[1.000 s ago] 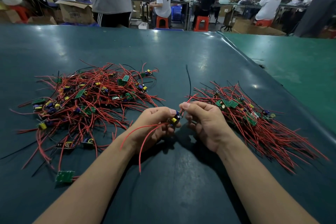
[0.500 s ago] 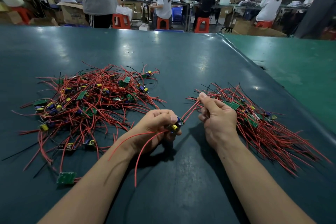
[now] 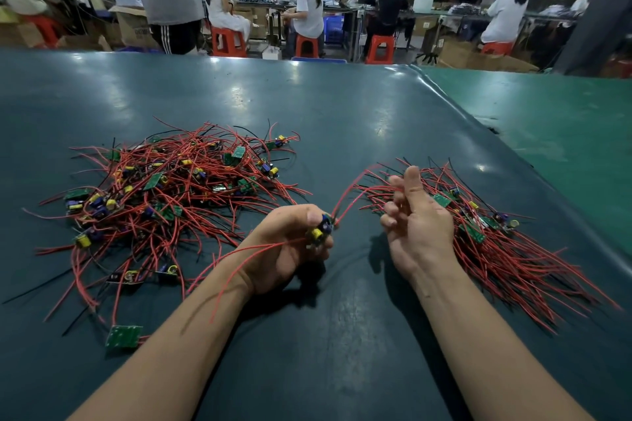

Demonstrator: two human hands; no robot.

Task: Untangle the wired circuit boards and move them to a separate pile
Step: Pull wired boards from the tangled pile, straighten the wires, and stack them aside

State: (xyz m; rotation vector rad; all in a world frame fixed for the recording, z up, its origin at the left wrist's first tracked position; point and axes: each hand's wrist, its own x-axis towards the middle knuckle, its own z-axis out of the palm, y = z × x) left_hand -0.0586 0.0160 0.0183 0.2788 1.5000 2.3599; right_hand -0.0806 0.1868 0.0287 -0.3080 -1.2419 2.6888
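My left hand (image 3: 287,249) grips a small circuit board (image 3: 319,232) with yellow and blue capacitors, just above the table's middle. Two of its red wires trail back over my left wrist. Another red wire (image 3: 352,186) arcs up and right from the board to my right hand (image 3: 419,229), whose curled fingers pinch it while the thumb points up. A big tangled pile (image 3: 171,188) of red-wired boards lies to the left. Behind and right of my right hand lies a neater pile (image 3: 502,249) with its wires combed one way.
A dark teal mat (image 3: 325,352) covers the table. A lighter green surface (image 3: 564,120) adjoins it on the right past a raised seam. One loose green board (image 3: 123,336) lies near my left forearm. Several people sit or stand at benches beyond the far edge.
My right hand has slid away from the left, up and to the right along the red wire, drawing it out. My left hand has kept hold of the board in about the same place.
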